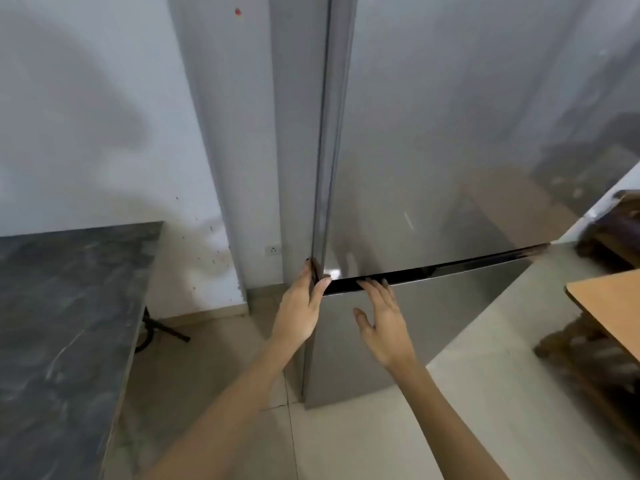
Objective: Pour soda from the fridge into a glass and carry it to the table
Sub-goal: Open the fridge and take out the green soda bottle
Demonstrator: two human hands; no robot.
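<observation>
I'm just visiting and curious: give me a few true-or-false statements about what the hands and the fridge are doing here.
1. The left hand grips the edge of the upper fridge door. True.
2. The right hand holds a glass. False: it is empty, its fingers at the gap between the doors.
3. A soda bottle is visible. False: none shows.
4. A dark marble counter stands to the left. True.
</observation>
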